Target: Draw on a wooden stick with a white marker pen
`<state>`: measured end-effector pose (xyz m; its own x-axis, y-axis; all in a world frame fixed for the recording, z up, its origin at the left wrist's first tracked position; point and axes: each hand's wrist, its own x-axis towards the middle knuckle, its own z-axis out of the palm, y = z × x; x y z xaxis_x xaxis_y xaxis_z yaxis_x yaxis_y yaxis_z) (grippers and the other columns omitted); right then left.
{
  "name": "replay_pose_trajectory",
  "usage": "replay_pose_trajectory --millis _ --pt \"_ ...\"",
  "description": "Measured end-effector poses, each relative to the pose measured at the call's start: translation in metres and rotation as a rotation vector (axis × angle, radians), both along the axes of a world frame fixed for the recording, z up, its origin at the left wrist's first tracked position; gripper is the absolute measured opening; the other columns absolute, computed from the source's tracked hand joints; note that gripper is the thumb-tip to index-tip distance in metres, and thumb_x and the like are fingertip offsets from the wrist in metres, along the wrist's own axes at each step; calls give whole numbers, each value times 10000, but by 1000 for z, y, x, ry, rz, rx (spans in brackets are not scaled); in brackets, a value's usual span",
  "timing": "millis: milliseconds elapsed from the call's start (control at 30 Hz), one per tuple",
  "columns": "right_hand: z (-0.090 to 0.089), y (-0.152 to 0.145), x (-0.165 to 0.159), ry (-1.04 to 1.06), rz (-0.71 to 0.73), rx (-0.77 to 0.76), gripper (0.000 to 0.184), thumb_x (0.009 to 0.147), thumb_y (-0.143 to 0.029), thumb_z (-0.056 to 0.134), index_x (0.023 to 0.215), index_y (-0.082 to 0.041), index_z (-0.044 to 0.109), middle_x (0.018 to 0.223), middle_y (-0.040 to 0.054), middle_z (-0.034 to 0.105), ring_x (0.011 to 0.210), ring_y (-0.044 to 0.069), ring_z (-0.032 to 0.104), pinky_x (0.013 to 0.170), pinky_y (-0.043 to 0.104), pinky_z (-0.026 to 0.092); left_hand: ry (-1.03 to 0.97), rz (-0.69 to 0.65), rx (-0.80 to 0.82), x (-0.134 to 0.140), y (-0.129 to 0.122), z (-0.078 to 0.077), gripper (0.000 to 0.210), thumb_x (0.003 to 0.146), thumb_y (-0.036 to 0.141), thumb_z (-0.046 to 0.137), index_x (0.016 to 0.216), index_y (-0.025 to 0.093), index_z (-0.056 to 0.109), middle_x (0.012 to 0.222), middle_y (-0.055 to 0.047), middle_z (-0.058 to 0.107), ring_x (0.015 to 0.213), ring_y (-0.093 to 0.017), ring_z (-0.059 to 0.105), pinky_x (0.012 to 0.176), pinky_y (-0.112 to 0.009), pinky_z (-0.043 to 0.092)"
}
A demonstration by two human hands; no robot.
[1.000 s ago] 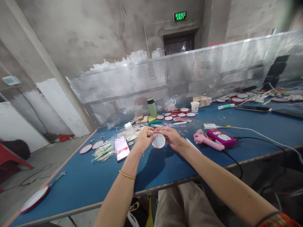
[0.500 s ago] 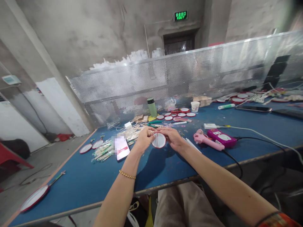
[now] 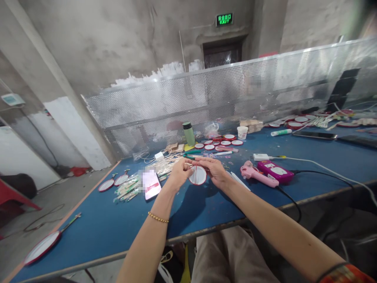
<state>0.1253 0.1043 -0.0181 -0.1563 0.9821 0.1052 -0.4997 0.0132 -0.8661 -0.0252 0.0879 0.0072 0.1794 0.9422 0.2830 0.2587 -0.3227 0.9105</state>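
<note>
Between my two hands is a small round white disc with a red rim, like the head of a small hand fan, held above the blue table. My left hand pinches its upper left edge, fingers closed. At the upper right edge, my right hand grips it with thumb and fingers. Thin reddish strands run over the top of the disc near my fingertips; what they are I cannot tell. A lit phone lies left of my left hand, beside plastic-wrapped sticks.
A pink glue gun and purple power box lie at right, their cable trailing off the table edge. Behind stand a green bottle, a paper cup and several red-rimmed discs. Another handled fan lies near left.
My fingers shift very slightly at the top of the disc. Both hands keep their hold, and the disc stays in nearly the same place.
</note>
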Motion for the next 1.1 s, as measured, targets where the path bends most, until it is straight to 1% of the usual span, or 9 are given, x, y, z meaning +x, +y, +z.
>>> replay_pose_trajectory --millis 167,267,400,533,700,800,900,1000,1100 --pt "0 0 0 1 -1 1 217 568 -209 758 785 -202 753 841 45 771 784 226 720 715 321 568 -13 -5 -8 1 0 -1 303 625 212 704 904 150 601 507 99 407 475 -63 364 494 -198 271" --pt "0 0 0 3 -20 0 211 550 -216 766 759 -191 753 797 40 767 759 217 713 714 314 558 -20 0 -9 1 1 -3 305 624 204 701 903 149 590 499 105 403 469 -65 367 494 -200 280" --pt "-1 1 -1 -45 -22 19 193 517 -240 778 702 -192 754 750 26 755 704 201 689 664 290 533 -22 9 -1 2 2 -3 297 628 189 690 899 145 577 488 110 400 462 -68 358 491 -204 284" --pt "-3 3 0 -79 -34 52 119 564 -257 727 671 -210 751 803 24 757 731 202 672 625 274 509 -48 3 12 3 0 -1 302 630 174 672 913 148 568 491 105 430 460 -69 373 492 -204 277" --pt "-3 6 -1 -80 -14 21 104 607 -287 712 683 -220 734 787 26 750 729 213 663 601 285 499 -119 39 16 5 -1 1 279 647 207 687 906 140 609 519 79 483 478 -68 413 509 -205 288" --pt "-2 7 -2 -47 -19 -7 96 601 -272 703 678 -215 713 734 21 737 664 191 647 567 271 493 -186 41 4 8 -1 0 262 646 219 708 882 137 628 547 60 523 503 -69 449 526 -203 320" --pt "-3 8 0 -75 -24 -43 96 606 -292 685 627 -205 651 565 -19 662 480 127 555 447 229 433 -264 51 14 8 1 -1 263 638 217 713 875 130 641 575 46 557 524 -69 475 535 -196 353" --pt "-6 7 2 -146 -22 -47 109 612 -283 665 590 -202 597 433 -53 566 338 77 415 346 198 321 -300 167 36 4 7 -3 267 609 218 718 851 131 646 546 56 534 507 -68 462 518 -194 368" --pt "-6 3 2 -210 5 -43 91 598 -250 670 632 -195 607 469 -26 620 327 75 422 325 190 300 -311 339 44 -3 14 -4 250 599 210 709 827 140 636 514 71 502 485 -69 459 504 -197 394"
